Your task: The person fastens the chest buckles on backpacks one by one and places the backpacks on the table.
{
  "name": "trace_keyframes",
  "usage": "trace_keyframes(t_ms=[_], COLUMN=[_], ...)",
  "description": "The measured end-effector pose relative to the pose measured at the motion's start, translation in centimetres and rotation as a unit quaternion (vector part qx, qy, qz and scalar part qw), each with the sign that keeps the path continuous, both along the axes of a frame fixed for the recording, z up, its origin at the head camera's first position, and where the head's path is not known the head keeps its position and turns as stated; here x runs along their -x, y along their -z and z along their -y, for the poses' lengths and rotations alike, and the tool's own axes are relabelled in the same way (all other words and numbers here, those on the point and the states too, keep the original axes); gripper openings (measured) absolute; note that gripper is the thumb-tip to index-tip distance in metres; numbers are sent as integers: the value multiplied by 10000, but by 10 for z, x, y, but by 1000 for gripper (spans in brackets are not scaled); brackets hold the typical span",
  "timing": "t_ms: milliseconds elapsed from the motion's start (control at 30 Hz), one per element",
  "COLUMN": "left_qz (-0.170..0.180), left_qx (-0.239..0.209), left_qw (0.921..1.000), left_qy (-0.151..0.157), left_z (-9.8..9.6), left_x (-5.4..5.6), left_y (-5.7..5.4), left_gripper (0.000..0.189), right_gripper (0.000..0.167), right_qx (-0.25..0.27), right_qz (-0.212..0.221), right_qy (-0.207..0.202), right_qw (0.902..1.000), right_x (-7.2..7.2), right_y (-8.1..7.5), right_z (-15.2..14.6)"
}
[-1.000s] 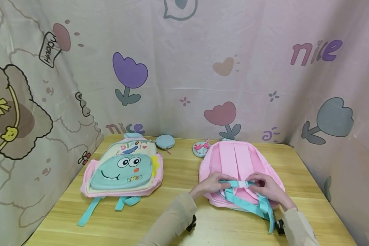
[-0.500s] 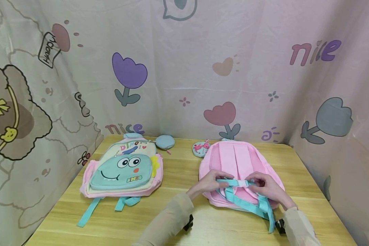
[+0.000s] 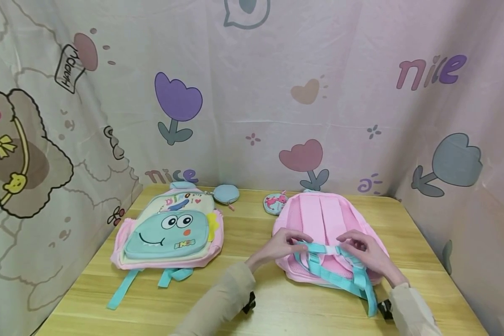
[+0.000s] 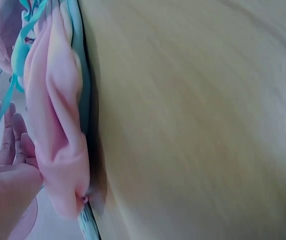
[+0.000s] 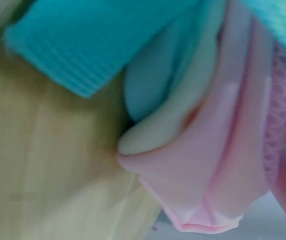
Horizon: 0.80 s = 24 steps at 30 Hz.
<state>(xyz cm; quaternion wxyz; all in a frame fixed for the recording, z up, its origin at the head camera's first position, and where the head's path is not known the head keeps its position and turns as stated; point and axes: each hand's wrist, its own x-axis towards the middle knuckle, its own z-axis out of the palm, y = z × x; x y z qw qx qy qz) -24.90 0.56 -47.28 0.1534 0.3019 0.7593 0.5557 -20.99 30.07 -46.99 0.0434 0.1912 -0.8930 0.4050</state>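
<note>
A pink backpack (image 3: 289, 219) lies back side up on the right of the table. Across its shoulder straps runs a turquoise chest strap (image 3: 317, 248), its white buckle (image 3: 332, 250) joined in the middle. My left hand (image 3: 280, 245) is at the strap's left end, fingers loosely bent; in the left wrist view the strap's loose tip (image 4: 2, 112) hangs beside the parted fingers. My right hand (image 3: 371, 253) hovers over the right side of the strap, thumb and fingers apart. A wide turquoise webbing end (image 5: 83, 50) fills the top of the right wrist view.
Left on the wooden table (image 3: 252, 289) lies a dinosaur backpack (image 3: 168, 233), front up, with turquoise straps (image 3: 126, 289) trailing toward the near edge. A round blue pouch (image 3: 226, 194) and a small round pouch with a pink figure (image 3: 275, 204) lie behind. A patterned curtain (image 3: 252, 93) surrounds the table.
Both hands have loosened from the chest strap and drawn slightly apart, the left one moving left. The right part of the strap has dropped onto the backpack.
</note>
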Motion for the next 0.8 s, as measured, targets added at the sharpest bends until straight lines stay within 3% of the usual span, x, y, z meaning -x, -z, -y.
trace_keyframes(t_ms=[167,333,600,800], left_qz=[-189,-334,-45,-299], left_qx=[-33,332,489,742], left_qw=[9997,9989,9987,9963], left_qy=[177,4,-164,-301], left_z=[18,36,66,97], left_x=[8,14,14,12], left_y=[-3,-7,-22,-38], left_gripper=[26,27,29,27], right_gripper=[24,35,40,45], right_qx=[-198,-224,-108,-254], right_qz=[-17,103,-303,-309], right_qy=[223,239,-371,-719], right_qw=[9996,9994,9988,9966], right_x=[0,-1,0,-1], right_y=[-8,-18,-40,-61], right_z=[5,16,38,57])
